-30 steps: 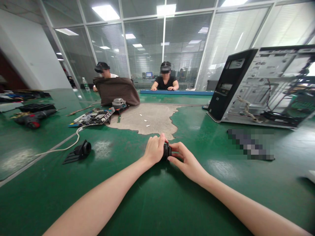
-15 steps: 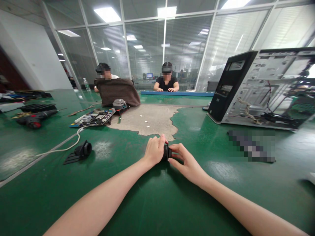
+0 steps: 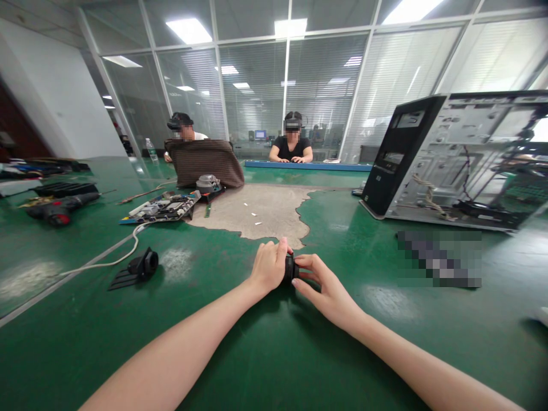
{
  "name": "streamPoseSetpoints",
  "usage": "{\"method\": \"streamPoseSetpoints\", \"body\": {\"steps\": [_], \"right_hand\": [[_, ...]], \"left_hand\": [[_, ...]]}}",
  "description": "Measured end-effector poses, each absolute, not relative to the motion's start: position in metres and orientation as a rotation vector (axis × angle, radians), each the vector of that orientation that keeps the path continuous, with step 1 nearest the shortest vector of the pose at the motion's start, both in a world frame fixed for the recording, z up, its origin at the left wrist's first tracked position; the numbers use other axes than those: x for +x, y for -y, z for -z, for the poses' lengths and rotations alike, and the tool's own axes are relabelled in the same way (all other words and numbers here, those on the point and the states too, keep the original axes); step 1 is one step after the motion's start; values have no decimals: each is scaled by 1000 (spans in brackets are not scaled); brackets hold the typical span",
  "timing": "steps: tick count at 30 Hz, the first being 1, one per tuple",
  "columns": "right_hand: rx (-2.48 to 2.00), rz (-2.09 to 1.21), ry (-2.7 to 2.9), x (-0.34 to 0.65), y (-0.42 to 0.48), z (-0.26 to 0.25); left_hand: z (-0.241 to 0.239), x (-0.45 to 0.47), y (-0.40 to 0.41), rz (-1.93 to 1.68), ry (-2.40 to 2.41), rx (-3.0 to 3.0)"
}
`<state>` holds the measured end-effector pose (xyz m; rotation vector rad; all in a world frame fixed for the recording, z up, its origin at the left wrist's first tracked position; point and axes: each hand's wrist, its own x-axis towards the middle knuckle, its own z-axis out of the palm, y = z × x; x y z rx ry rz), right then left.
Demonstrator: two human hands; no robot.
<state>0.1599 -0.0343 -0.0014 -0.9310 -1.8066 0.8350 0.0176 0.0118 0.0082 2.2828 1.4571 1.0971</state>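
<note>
A small black round part [image 3: 290, 270] is between my hands, just above or on the green table; its exact kind I cannot make out. My left hand [image 3: 269, 265] wraps round its left side, the thumb along the top. From the right, the thumb and fingertips of my right hand [image 3: 320, 279] pinch its rim. Much of the part is hidden by my fingers. Further left lies a black plastic piece [image 3: 136, 269] with a round opening and flat prongs.
An opened computer case [image 3: 405, 162] stands at the right, with a blurred flat item [image 3: 439, 260] before it. Leftward are a circuit board [image 3: 165, 208], a white cable [image 3: 124, 257] and a power drill [image 3: 62, 210]. Two people [image 3: 291, 147] sit across the table, behind a brown cloth-like cover [image 3: 205, 161].
The view has tipped slightly, so the scene sits a little lower. Both hands keep nearly the same hold on the black round part.
</note>
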Motion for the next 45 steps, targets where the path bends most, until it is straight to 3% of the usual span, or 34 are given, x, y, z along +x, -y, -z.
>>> {"method": "streamPoseSetpoints", "body": {"steps": [10,16,23,29,37,45], "right_hand": [[-993,-994,1761,159,33,-1],[-950,-806,1792,160,33,1],[-1000,-986,1745,158,32,-2],[-947,-772,1821,159,34,-1],[-1004,-972,1751,158,31,-1],[-962,-813,1783,160,32,1]], "left_hand": [[-9,17,-12,-1063,-1472,2297],[-10,17,-12,-1076,-1459,2296],[-9,17,-12,-1073,-1462,2306],[-10,17,-12,-1074,-1467,2291],[-9,17,-12,-1061,-1473,2292],[-10,17,-12,-1069,-1451,2286]]}}
